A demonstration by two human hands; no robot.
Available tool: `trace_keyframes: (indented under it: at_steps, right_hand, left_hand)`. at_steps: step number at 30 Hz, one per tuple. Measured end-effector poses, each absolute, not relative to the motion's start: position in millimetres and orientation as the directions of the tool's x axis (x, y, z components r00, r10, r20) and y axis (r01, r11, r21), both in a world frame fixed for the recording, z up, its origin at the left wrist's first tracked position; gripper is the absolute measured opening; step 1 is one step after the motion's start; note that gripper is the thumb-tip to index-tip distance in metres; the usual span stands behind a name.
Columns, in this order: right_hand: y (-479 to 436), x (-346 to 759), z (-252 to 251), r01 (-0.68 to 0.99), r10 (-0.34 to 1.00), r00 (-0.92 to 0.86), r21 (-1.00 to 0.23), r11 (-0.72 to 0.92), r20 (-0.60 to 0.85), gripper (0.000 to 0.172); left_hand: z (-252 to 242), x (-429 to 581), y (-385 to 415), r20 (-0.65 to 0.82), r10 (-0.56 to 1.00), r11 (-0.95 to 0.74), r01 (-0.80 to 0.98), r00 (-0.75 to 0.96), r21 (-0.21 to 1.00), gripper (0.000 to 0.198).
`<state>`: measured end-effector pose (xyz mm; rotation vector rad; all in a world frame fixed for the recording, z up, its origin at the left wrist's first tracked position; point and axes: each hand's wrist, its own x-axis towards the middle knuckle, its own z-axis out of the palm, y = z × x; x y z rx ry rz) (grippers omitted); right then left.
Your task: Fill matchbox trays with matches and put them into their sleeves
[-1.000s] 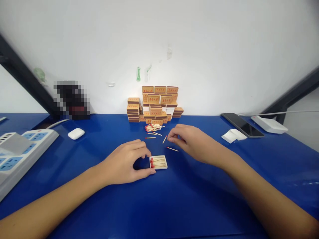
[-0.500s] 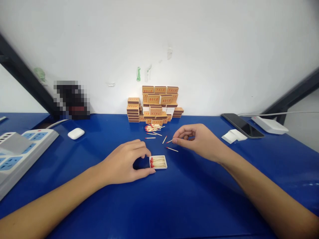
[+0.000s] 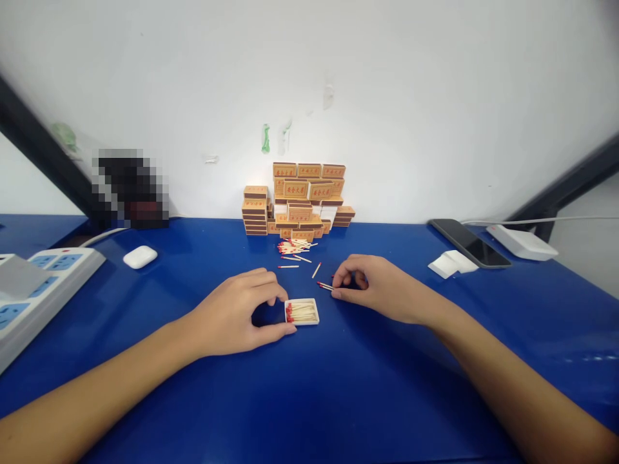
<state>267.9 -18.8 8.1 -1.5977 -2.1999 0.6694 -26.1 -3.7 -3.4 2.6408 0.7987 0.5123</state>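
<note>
My left hand [image 3: 246, 312] has its thumb and forefinger at the two left corners of a small white matchbox tray [image 3: 318, 316], gripping it on the blue table. Inside the tray lies a layer of red-headed matches [image 3: 302, 312], heads to the left. Off to the right, my right hand [image 3: 367, 287] is low over the table with thumb and fingertips closed on the ends of matches [image 3: 325, 286]; two sticks with red heads point left from the pinch. Another loose match [image 3: 316, 270] rests just beyond, and a heap of matches [image 3: 294, 247] is farther back.
Stacked matchboxes [image 3: 309, 193] stand against the white wall behind the heap. At left are a power strip [image 3: 62, 283] and a white earbud case [image 3: 140, 257]. A phone [image 3: 469, 243], a white adapter [image 3: 452, 263] and a white box [image 3: 522, 242] lie at right.
My right hand has lowered toward the match lying nearer me; two sticks now sit side by side at its fingertips. My left hand keeps its grip on the tray. The view has shifted slightly.
</note>
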Motion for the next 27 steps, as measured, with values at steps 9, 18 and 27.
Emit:
trace_keyframes:
  at_steps: [9, 18, 27]
  right_hand:
    - [-19.4, 275.0, 9.1, 0.823, 0.94, -0.341, -0.479, 0.306, 0.015, 0.016]
    - [-1.9, 295.4, 1.1, 0.83, 0.913, -0.4, -0.39, 0.399, 0.083, 0.009]
    - [-1.6, 292.8, 0.1, 0.849, 0.924, -0.383, -0.396, 0.35, -0.003, 0.018]
  left_hand:
    - [-3.1, -25.1, -3.6, 0.25, 0.578, -0.792, 0.459, 0.777, 0.403, 0.028]
    - [-3.4, -26.2, -4.2, 0.251, 0.573, -0.796, 0.458, 0.78, 0.396, 0.028]
    - [-3.1, -26.3, -3.6, 0.251, 0.572, -0.796, 0.454, 0.781, 0.401, 0.029]
